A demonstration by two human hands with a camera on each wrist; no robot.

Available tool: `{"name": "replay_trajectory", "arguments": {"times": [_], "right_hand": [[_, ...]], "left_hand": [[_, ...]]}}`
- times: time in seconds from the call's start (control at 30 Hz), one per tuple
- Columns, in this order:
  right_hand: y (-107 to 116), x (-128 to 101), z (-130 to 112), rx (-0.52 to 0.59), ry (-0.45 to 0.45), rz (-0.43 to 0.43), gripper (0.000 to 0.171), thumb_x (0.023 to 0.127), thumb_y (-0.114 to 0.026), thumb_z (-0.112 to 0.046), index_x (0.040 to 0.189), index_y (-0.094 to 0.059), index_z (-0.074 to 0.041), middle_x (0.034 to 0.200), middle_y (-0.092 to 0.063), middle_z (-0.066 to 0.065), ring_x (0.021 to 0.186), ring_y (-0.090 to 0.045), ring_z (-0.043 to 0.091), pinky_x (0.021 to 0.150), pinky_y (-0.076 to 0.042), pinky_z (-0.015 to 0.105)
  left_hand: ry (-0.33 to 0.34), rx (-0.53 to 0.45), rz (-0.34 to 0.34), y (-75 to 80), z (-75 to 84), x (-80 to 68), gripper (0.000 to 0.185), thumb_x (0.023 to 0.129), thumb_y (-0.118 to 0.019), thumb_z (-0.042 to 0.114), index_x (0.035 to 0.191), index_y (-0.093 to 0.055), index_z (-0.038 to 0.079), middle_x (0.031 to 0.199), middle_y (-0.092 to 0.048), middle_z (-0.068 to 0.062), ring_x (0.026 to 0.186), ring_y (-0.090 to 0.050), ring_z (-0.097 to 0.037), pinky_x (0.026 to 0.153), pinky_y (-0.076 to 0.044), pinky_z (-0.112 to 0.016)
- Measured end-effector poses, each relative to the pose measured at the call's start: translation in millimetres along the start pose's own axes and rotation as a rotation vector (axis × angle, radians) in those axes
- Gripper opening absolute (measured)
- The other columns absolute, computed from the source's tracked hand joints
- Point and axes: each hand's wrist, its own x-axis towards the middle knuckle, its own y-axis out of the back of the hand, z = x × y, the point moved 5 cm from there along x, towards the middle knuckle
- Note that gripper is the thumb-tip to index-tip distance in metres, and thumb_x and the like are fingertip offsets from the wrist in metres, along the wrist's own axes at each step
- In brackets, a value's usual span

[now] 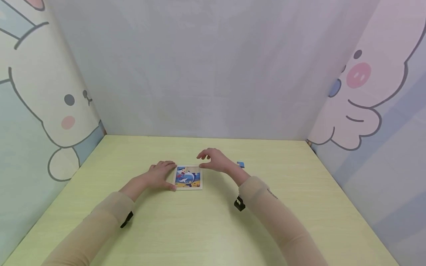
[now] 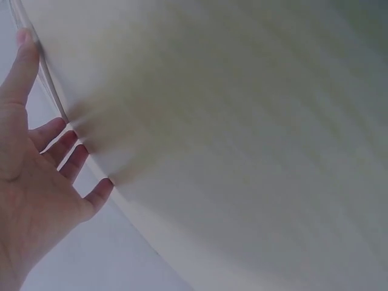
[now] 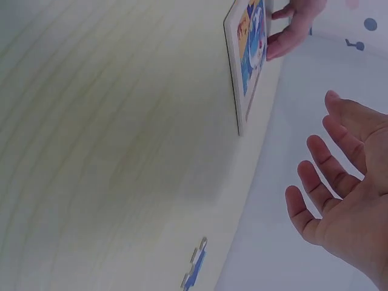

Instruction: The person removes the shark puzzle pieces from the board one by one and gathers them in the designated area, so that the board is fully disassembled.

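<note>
A small wooden jigsaw puzzle (image 1: 188, 178) with a dolphin picture lies flat on the table inside a pale frame. Bare wood shows in its upper right part. My left hand (image 1: 159, 176) rests at the frame's left side, the thumb at the near corner and the fingers by the far one. Above the table, close to the puzzle's far right corner, hovers my right hand (image 1: 215, 160), its fingers loosely bent and holding nothing. A loose blue puzzle piece (image 1: 240, 164) lies beyond the right wrist; the right wrist view also shows this piece (image 3: 195, 267) flat on the table.
The pale yellow wooden table (image 1: 206, 229) reaches back to a plain light curtain (image 1: 213, 74). Side panels with cartoon animals (image 1: 362, 85) stand to the left and right. A black strap (image 1: 239, 203) hangs under the right sleeve.
</note>
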Motion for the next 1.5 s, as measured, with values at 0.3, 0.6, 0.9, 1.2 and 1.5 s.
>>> {"name": "replay_trajectory", "arguments": {"times": [0.3, 0.6, 0.9, 1.2, 1.5], "right_hand": [[-21.0, 14.9, -7.9, -0.005, -0.015, -0.019, 0.037, 0.086, -0.07, -0.022, 0.12, -0.063, -0.011, 0.119, -0.06, 0.009, 0.114, -0.053, 0.028, 0.097, -0.044, 0.039], [-39.1, 28.6, -11.5, -0.039, -0.048, -0.07, 0.032, 0.087, -0.069, -0.026, 0.117, -0.065, -0.016, 0.118, -0.061, 0.001, 0.114, -0.052, 0.018, 0.099, -0.043, 0.034], [-53.1, 40.0, -10.0, -0.088, -0.032, -0.117, 0.025, 0.09, -0.065, -0.024, 0.114, -0.067, -0.017, 0.111, -0.062, -0.001, 0.101, -0.055, 0.014, 0.09, -0.047, 0.029], [-60.4, 46.1, -10.7, -0.226, 0.01, -0.122, 0.019, 0.088, -0.067, -0.029, 0.105, -0.07, -0.02, 0.109, -0.058, -0.003, 0.097, -0.052, 0.012, 0.088, -0.046, 0.032], [-61.9, 49.3, -12.1, -0.319, -0.001, -0.099, 0.019, 0.087, -0.066, -0.042, 0.093, -0.069, -0.025, 0.102, -0.056, -0.006, 0.091, -0.049, 0.011, 0.077, -0.044, 0.031]], "left_hand": [[0.005, 0.009, -0.005, 1.5, 0.1, 0.5, 0.1, 0.069, -0.073, 0.061, 0.142, -0.038, 0.003, 0.147, -0.035, -0.018, 0.135, -0.028, -0.041, 0.102, -0.027, -0.064], [-0.034, 0.001, -0.001, 0.2, 0.3, 1.2, 0.099, 0.071, -0.073, 0.059, 0.142, -0.037, 0.001, 0.147, -0.035, -0.019, 0.134, -0.029, -0.041, 0.105, -0.027, -0.062], [-0.052, -0.001, -0.001, -0.1, -0.2, 1.5, 0.099, 0.071, -0.073, 0.058, 0.142, -0.037, -0.001, 0.147, -0.035, -0.02, 0.135, -0.029, -0.041, 0.106, -0.027, -0.06], [-0.051, 0.009, -0.006, 1.1, 0.7, 0.2, 0.098, 0.072, -0.072, 0.058, 0.142, -0.037, -0.002, 0.146, -0.035, -0.021, 0.134, -0.029, -0.042, 0.106, -0.028, -0.061], [-0.05, 0.008, -0.009, 0.7, 0.7, 0.4, 0.099, 0.072, -0.073, 0.058, 0.142, -0.037, -0.002, 0.146, -0.035, -0.021, 0.134, -0.029, -0.042, 0.106, -0.028, -0.061]]}}
